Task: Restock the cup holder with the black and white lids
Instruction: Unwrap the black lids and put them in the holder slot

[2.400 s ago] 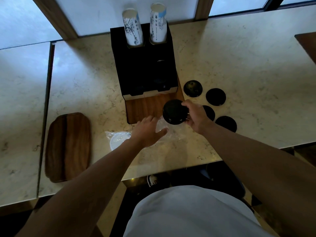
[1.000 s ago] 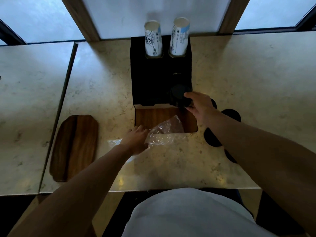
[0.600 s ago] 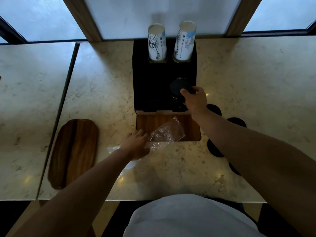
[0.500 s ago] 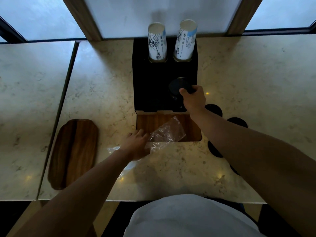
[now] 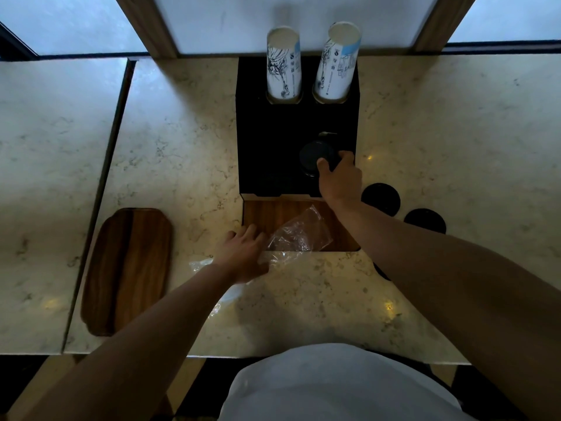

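Writing: the two stacks of paper cups (image 5: 284, 65) carry printed line art and blue panels; none of the lettering can be read.
Your right hand (image 5: 341, 179): fingers and thumb curled round a stack of black lids (image 5: 315, 158), holding it over the right front opening of the cup holder (image 5: 264, 147).
Your left hand (image 5: 244, 253): fingers loosely spread, resting on the clear plastic bag (image 5: 299, 235) at the counter's near edge; a firm grip cannot be confirmed.
Cup holder: black box against the counter's far edge, cups upright in its two rear openings, a wooden base (image 5: 267, 212) showing at its front.
Loose black lids (image 5: 380, 198): flat on the marble counter (image 5: 455, 132), just right of the holder, partly hidden by your right forearm.
White lids: something pale shows inside the bag under your left wrist; too unclear to name.
Wooden tray (image 5: 127, 268): lies near the counter's left edge, well apart from the holder.
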`<state>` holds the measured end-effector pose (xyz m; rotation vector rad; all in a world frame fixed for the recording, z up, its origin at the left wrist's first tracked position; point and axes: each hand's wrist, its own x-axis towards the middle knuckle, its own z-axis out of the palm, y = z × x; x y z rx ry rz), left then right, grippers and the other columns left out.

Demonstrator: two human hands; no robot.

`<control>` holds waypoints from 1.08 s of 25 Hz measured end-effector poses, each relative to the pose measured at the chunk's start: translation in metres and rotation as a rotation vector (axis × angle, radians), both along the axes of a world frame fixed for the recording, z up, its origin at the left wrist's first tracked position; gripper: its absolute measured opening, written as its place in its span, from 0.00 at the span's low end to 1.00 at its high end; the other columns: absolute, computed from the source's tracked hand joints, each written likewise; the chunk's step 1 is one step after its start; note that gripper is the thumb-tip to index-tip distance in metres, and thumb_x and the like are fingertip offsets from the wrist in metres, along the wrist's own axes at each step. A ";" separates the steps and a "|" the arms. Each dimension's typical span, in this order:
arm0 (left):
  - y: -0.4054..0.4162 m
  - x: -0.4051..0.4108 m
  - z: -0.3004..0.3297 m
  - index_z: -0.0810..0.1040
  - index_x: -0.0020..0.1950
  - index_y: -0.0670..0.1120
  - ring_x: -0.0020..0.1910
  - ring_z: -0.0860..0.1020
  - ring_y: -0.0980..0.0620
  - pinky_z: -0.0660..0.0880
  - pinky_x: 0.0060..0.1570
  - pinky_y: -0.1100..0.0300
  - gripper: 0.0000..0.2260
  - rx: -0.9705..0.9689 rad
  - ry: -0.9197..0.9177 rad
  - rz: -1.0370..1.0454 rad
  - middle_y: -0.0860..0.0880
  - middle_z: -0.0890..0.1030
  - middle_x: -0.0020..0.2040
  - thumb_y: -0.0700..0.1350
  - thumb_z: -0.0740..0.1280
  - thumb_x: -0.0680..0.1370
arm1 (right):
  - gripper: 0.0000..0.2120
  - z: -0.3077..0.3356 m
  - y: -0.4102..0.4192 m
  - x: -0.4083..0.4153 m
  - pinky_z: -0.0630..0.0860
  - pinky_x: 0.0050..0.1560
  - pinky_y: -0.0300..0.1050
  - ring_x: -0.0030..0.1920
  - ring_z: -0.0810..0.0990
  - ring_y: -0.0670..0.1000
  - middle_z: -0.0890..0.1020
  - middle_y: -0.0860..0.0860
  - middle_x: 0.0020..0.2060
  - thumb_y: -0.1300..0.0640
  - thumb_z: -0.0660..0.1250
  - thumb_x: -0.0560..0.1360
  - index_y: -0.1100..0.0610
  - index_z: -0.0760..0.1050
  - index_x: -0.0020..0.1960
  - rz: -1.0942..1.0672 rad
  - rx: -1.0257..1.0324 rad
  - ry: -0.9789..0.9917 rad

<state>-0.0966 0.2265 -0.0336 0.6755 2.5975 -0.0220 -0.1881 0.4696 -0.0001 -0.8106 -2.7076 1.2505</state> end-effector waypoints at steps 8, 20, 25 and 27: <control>0.001 -0.002 -0.004 0.66 0.69 0.52 0.63 0.70 0.46 0.70 0.61 0.48 0.32 0.018 -0.011 0.009 0.48 0.70 0.65 0.68 0.65 0.71 | 0.26 0.000 0.012 0.001 0.70 0.40 0.46 0.54 0.81 0.63 0.80 0.63 0.57 0.46 0.59 0.82 0.61 0.63 0.73 0.059 0.045 -0.069; 0.002 -0.002 -0.006 0.66 0.70 0.51 0.63 0.70 0.46 0.70 0.61 0.48 0.33 0.032 -0.009 0.018 0.47 0.70 0.65 0.67 0.67 0.71 | 0.20 0.008 0.017 -0.013 0.81 0.50 0.56 0.52 0.81 0.65 0.78 0.66 0.57 0.52 0.57 0.83 0.65 0.67 0.68 0.228 0.041 -0.245; 0.001 -0.002 -0.006 0.65 0.71 0.52 0.64 0.69 0.45 0.70 0.62 0.48 0.34 0.033 -0.005 0.019 0.47 0.70 0.66 0.68 0.66 0.71 | 0.16 0.009 0.014 -0.016 0.77 0.57 0.59 0.56 0.79 0.65 0.78 0.64 0.56 0.56 0.54 0.82 0.64 0.67 0.66 0.326 0.187 -0.310; 0.000 -0.001 -0.007 0.65 0.71 0.52 0.64 0.69 0.45 0.69 0.62 0.48 0.34 0.039 -0.003 0.019 0.47 0.69 0.66 0.68 0.66 0.72 | 0.17 0.008 0.015 -0.013 0.76 0.59 0.59 0.58 0.78 0.65 0.77 0.65 0.59 0.59 0.55 0.82 0.63 0.66 0.68 0.384 0.251 -0.325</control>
